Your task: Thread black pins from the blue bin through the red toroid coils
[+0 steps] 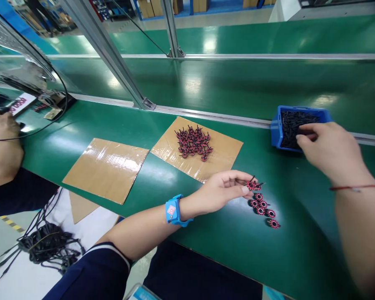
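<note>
My left hand (220,191), with a blue wrist strap (173,211), pinches a small red and black ring-shaped part (251,184) at the top of a short row of like parts (264,208) lying on the green bench. My right hand (329,152), a red thread around its wrist, reaches into a blue bin (275,127) filled with thin black pieces (295,121); its fingertips are among them, and I cannot tell whether they hold any.
Two cardboard sheets lie on the bench: a bare one (108,168) and one (225,150) carrying a pile of several red and black parts (193,143). Another person's hand (1,137) works at far left. Black cables (46,246) hang below the bench edge. A slanted metal post (112,54) rises behind.
</note>
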`<action>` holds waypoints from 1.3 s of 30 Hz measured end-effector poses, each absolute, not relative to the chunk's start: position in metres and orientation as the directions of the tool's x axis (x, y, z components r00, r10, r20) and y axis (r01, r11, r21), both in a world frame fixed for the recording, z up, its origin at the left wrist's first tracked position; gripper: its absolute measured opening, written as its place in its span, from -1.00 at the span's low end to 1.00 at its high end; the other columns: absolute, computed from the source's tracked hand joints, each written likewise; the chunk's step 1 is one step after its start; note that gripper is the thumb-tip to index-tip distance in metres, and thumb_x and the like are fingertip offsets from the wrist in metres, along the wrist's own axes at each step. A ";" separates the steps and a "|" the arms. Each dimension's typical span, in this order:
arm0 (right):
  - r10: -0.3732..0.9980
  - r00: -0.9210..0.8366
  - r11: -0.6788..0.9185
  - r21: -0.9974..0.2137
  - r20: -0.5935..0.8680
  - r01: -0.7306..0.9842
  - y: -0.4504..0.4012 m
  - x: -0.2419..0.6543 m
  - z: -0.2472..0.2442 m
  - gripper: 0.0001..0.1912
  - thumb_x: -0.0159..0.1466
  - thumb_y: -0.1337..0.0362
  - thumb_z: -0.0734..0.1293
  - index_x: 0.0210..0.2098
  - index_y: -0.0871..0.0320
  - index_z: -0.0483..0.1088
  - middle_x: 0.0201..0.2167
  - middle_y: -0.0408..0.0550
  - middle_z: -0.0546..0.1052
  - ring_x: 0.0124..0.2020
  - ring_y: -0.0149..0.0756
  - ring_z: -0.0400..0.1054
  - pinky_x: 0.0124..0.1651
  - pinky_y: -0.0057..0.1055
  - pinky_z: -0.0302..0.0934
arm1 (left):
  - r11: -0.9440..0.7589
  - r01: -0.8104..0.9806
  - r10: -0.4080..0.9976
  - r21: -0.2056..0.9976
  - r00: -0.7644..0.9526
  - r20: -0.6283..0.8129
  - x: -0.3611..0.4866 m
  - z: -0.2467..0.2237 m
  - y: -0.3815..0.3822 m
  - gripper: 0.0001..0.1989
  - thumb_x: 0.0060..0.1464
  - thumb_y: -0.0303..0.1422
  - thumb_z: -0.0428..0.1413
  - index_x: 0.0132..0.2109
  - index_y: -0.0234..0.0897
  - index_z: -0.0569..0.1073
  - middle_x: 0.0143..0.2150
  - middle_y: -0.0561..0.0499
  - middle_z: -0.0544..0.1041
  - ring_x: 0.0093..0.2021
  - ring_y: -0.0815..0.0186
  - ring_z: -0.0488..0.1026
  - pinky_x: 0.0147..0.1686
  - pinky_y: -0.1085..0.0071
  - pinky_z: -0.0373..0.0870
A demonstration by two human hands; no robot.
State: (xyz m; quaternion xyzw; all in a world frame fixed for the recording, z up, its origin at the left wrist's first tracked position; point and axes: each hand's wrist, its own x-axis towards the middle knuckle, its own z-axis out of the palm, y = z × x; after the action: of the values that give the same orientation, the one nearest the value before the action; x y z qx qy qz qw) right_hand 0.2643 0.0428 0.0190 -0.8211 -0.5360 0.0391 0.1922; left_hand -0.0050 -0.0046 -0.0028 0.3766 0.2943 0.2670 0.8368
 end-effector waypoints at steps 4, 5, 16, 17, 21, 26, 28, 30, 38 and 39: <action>0.887 0.453 -0.408 -0.309 0.086 0.859 0.073 0.278 0.014 -0.63 0.21 0.24 0.29 -0.09 0.32 0.55 -0.06 0.22 0.55 0.08 -0.02 0.37 -0.13 -0.14 0.08 | 0.501 -0.282 0.732 0.818 0.643 -0.227 -0.004 -0.006 -0.001 -0.74 -0.04 -0.45 0.29 -0.16 -0.34 0.45 -0.27 0.04 0.47 -0.25 0.42 0.47 -0.10 0.37 0.36; 0.880 0.467 -0.422 -0.308 0.088 0.853 0.076 0.279 0.012 -0.63 0.21 0.23 0.28 -0.11 0.31 0.55 -0.10 0.20 0.57 0.07 -0.01 0.38 -0.16 -0.13 0.06 | 0.474 -0.289 0.750 0.832 0.628 -0.208 -0.004 -0.008 0.000 -0.73 -0.05 -0.45 0.30 -0.17 -0.34 0.45 -0.29 0.06 0.45 -0.26 0.43 0.45 -0.12 0.37 0.35; 0.793 0.566 -0.274 -0.697 0.227 0.663 0.063 0.272 0.016 -0.89 0.17 0.31 0.30 -0.36 0.17 0.46 -0.42 -0.03 0.52 -0.34 -0.27 0.44 -0.14 -0.22 0.31 | 0.358 -0.272 0.828 0.893 0.535 -0.169 -0.002 -0.012 0.003 -0.71 -0.07 -0.45 0.28 -0.22 -0.30 0.34 -0.32 0.10 0.36 -0.33 0.47 0.30 -0.26 0.42 0.28; 0.807 0.553 -0.227 -0.757 0.206 0.613 0.053 0.263 0.017 -0.88 0.17 0.31 0.28 -0.36 0.17 0.46 -0.41 -0.04 0.52 -0.39 -0.31 0.44 -0.22 -0.28 0.33 | 0.332 -0.250 0.836 0.909 0.525 -0.161 -0.002 -0.011 0.003 -0.71 -0.06 -0.44 0.28 -0.21 -0.30 0.34 -0.33 0.10 0.35 -0.33 0.47 0.30 -0.26 0.43 0.27; 0.913 0.405 -0.128 -0.911 0.046 0.391 0.000 0.218 0.018 -0.83 0.13 0.16 0.40 -0.37 0.13 0.49 -0.43 -0.10 0.53 -0.48 -0.39 0.42 -0.37 -0.42 0.35 | 0.217 -0.173 0.851 0.961 0.516 -0.099 -0.005 -0.009 0.000 -0.74 0.00 -0.41 0.25 -0.17 -0.28 0.36 -0.32 0.09 0.36 -0.31 0.45 0.30 -0.21 0.40 0.28; 0.944 0.288 -0.175 -0.984 -0.158 0.033 -0.045 0.182 0.016 -0.78 0.08 0.11 0.52 -0.36 0.07 0.53 -0.44 -0.14 0.55 -0.46 -0.40 0.45 -0.35 -0.47 0.39 | 0.101 -0.110 0.848 0.989 0.530 -0.028 -0.007 -0.004 -0.006 -0.77 0.05 -0.41 0.21 -0.15 -0.27 0.36 -0.25 0.06 0.41 -0.26 0.43 0.36 -0.15 0.39 0.30; 0.944 0.278 -0.188 -0.982 -0.177 0.013 -0.050 0.177 0.015 -0.79 0.09 0.10 0.52 -0.35 0.06 0.55 -0.42 -0.13 0.57 -0.43 -0.39 0.47 -0.31 -0.47 0.40 | 0.079 -0.086 0.842 0.993 0.539 -0.020 -0.007 -0.003 -0.007 -0.79 0.06 -0.41 0.20 -0.15 -0.27 0.36 -0.23 0.05 0.42 -0.25 0.42 0.38 -0.16 0.39 0.31; 0.942 0.291 -0.176 -0.984 -0.165 0.013 -0.050 0.175 0.015 -0.80 0.09 0.11 0.52 -0.35 0.05 0.55 -0.39 -0.15 0.57 -0.41 -0.40 0.49 -0.29 -0.49 0.40 | 0.055 -0.070 0.840 0.996 0.542 -0.008 -0.008 -0.003 -0.008 -0.79 0.07 -0.40 0.19 -0.14 -0.27 0.36 -0.22 0.04 0.42 -0.24 0.42 0.38 -0.17 0.40 0.32; 0.946 0.307 -0.135 -0.987 -0.102 0.091 -0.051 0.174 0.013 -0.85 0.12 0.11 0.51 -0.35 0.00 0.57 -0.31 -0.20 0.58 -0.33 -0.44 0.49 -0.23 -0.54 0.38 | 0.020 -0.044 0.841 0.999 0.541 0.006 -0.008 -0.008 -0.007 -0.77 0.08 -0.36 0.20 -0.12 -0.26 0.37 -0.19 0.02 0.43 -0.22 0.40 0.40 -0.16 0.40 0.35; 0.945 0.310 -0.136 -0.986 -0.100 0.096 -0.052 0.174 0.013 -0.85 0.12 0.11 0.50 -0.35 -0.01 0.57 -0.31 -0.20 0.58 -0.33 -0.44 0.49 -0.23 -0.54 0.38 | 0.024 -0.039 0.842 0.999 0.540 0.001 -0.008 -0.008 -0.008 -0.77 0.08 -0.35 0.20 -0.12 -0.26 0.37 -0.19 0.01 0.43 -0.21 0.40 0.40 -0.16 0.40 0.35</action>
State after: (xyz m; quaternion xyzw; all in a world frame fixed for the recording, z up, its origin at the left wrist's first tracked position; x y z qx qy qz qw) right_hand 0.1739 -0.0517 0.0132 -0.6282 -0.4143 0.4164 0.5103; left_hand -0.0081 -0.0076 -0.0078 0.6063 0.3309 0.3470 0.6344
